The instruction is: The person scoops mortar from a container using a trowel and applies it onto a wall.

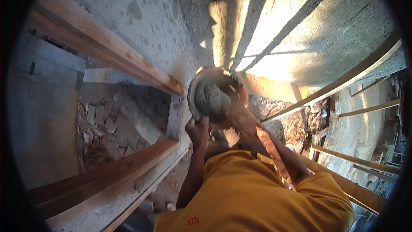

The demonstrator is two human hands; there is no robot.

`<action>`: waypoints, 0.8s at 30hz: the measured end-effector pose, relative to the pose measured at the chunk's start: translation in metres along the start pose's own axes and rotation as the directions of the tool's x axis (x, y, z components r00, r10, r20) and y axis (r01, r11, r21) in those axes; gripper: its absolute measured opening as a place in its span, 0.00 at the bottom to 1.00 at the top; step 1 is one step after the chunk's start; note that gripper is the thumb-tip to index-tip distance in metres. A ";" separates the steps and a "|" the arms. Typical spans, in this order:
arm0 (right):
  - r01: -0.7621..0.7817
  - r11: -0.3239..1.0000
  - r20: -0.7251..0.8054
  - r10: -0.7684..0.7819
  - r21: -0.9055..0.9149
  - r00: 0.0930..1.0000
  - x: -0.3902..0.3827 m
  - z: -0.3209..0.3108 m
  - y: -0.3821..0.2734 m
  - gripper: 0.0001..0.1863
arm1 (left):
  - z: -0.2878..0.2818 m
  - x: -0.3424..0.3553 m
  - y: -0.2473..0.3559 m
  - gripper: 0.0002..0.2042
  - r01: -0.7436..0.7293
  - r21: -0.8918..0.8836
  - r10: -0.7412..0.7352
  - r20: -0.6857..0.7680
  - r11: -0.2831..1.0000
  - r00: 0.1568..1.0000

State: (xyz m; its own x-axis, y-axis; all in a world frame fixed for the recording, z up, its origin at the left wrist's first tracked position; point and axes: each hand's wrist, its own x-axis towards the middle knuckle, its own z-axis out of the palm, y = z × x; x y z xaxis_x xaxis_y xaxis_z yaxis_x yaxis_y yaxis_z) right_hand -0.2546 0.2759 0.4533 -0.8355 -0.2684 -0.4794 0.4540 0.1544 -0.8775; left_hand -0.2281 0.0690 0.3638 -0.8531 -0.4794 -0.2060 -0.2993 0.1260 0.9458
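A round pan (199,112) with a raised rim is in front of my body, close to the wall corner. Inside it lies a grey, wet-looking lump of mortar (212,94). My left hand (198,129) is closed on the near left part of the pan's rim. My right hand (234,114) reaches over the pan's right side, beside the mortar. Motion blur and shade smear its fingers, so whether it grips anything does not show. Beyond the right hand, a reddish curved surface (242,92) borders the pan.
A wooden window frame (128,66) stands at the left, with broken rubble (101,120) seen through it. Plastered walls (150,17) rise ahead, sunlit at the right. A long curved pole (330,88) crosses the right side. Several bamboo poles (369,111) are farther right.
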 end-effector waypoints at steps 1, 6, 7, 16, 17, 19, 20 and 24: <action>0.031 0.999 -0.085 -0.032 -0.018 0.996 0.007 0.005 0.021 0.22 | 0.000 -0.004 0.006 0.12 -0.019 -0.015 0.019 -0.016 1.000 1.000; 0.029 0.999 0.090 -0.032 0.036 0.995 0.033 -0.008 -0.008 0.17 | -0.019 0.009 -0.072 0.13 -0.073 0.144 0.093 -0.134 0.987 0.987; 0.117 0.993 0.095 -0.118 0.017 0.988 0.031 -0.009 -0.024 0.19 | -0.018 0.006 -0.065 0.17 -0.062 0.084 0.073 -0.132 0.995 0.988; 0.840 0.400 -0.403 -0.746 0.365 0.531 -0.005 0.032 -0.324 0.15 | -0.033 0.030 -0.127 0.13 0.059 -0.138 -0.084 -0.184 0.989 0.979; 0.915 0.313 -0.486 -0.776 0.255 0.401 -0.017 0.039 -0.363 0.13 | -0.036 0.025 -0.121 0.13 0.109 -0.202 -0.149 -0.198 0.973 0.969; 0.992 0.082 -0.591 -0.806 -0.098 0.009 -0.027 0.031 -0.434 0.10 | -0.042 0.024 -0.114 0.13 0.197 -0.320 -0.269 -0.199 0.927 0.943; 0.948 -0.049 -0.568 -0.790 -0.316 -0.230 -0.024 0.024 -0.468 0.09 | -0.045 0.030 -0.128 0.12 0.209 -0.165 -0.246 -0.250 0.964 0.937; 0.352 -0.187 -0.286 -0.307 -0.917 -0.908 -0.057 -0.026 -0.590 0.10 | -0.047 0.034 -0.125 0.12 0.213 -0.118 -0.237 -0.262 0.970 0.936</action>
State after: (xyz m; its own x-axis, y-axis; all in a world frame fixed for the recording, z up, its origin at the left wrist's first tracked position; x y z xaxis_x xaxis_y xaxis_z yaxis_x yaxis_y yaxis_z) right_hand -0.4832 0.2251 0.9986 0.5304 0.4680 0.7068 -0.6631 0.7486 0.0020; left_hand -0.1998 -0.0039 0.2505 -0.6151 -0.7060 -0.3510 -0.4213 -0.0819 0.9032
